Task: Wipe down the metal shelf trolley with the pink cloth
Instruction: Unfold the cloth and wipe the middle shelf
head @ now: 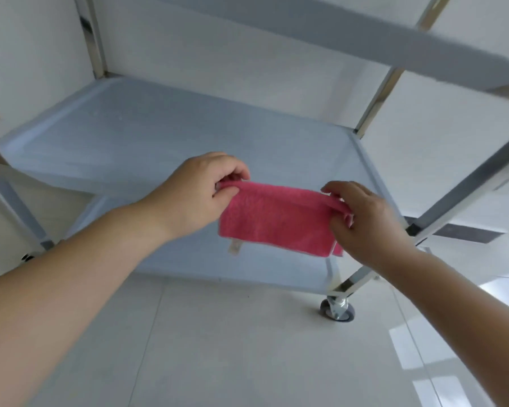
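The pink cloth [272, 220] hangs folded in the air in front of the metal shelf trolley [147, 133], stretched between both hands. My left hand [202, 193] pinches its upper left corner. My right hand [365, 221] pinches its upper right corner and covers that edge. A small pale tag dangles from the cloth's lower left edge. Behind the cloth lies the middle shelf, a shallow grey metal tray; a lower shelf shows beneath the cloth, and the edge of an upper shelf [365, 36] crosses the top of the view.
Shiny upright posts [376, 104] stand at the trolley's corners. A grey caster wheel [338, 309] sits on the pale tiled floor [247, 348] at the front right. White walls close in behind the trolley.
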`<state>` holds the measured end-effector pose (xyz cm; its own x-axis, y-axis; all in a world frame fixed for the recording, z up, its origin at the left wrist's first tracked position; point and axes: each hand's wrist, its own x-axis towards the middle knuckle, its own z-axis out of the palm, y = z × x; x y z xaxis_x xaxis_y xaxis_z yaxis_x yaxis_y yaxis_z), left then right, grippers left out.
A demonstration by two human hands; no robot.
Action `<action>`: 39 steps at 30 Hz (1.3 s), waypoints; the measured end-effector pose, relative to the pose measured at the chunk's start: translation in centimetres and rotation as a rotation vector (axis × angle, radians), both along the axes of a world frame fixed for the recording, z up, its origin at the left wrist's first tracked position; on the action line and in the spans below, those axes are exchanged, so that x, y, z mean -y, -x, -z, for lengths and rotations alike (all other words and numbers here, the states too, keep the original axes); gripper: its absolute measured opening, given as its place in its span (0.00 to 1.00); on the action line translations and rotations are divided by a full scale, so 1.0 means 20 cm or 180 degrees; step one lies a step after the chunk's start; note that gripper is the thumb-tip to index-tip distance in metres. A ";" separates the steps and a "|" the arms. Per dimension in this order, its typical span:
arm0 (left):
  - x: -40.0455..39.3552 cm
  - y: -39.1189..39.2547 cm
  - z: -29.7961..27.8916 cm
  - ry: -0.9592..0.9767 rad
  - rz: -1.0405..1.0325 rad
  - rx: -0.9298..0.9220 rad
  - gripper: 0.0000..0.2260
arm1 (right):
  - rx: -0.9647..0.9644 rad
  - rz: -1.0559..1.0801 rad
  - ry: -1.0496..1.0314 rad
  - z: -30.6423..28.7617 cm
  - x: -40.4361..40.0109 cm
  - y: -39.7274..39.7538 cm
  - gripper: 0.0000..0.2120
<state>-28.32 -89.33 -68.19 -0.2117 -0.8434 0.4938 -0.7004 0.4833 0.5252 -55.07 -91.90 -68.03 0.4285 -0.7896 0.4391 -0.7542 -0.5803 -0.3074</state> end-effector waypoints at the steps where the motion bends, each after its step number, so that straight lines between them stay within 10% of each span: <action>1: 0.04 0.05 -0.02 0.0021 0.0027 -0.0023 0.07 | -0.0024 0.0201 -0.0050 -0.03 0.01 0.04 0.22; 12: 0.50 0.59 0.05 -0.0234 0.0126 0.0068 0.06 | -0.1466 0.1358 -0.0509 -0.02 0.15 0.38 0.27; 18: 0.53 0.55 0.06 -0.0437 0.0119 0.0303 0.09 | -0.2033 -0.0767 0.0470 0.04 0.20 0.31 0.18; 23: 0.47 0.44 0.06 -0.0182 0.0139 0.0564 0.08 | -0.2143 -0.1321 -0.0137 0.09 0.32 0.26 0.22; 33: 0.41 0.26 0.19 -0.0404 0.0433 0.0744 0.09 | -0.1286 0.0534 -0.1256 0.15 0.46 0.16 0.22; 39: 0.36 0.16 0.18 -0.0387 0.0617 0.0816 0.10 | -0.2128 0.0578 -0.1256 0.05 0.41 0.15 0.23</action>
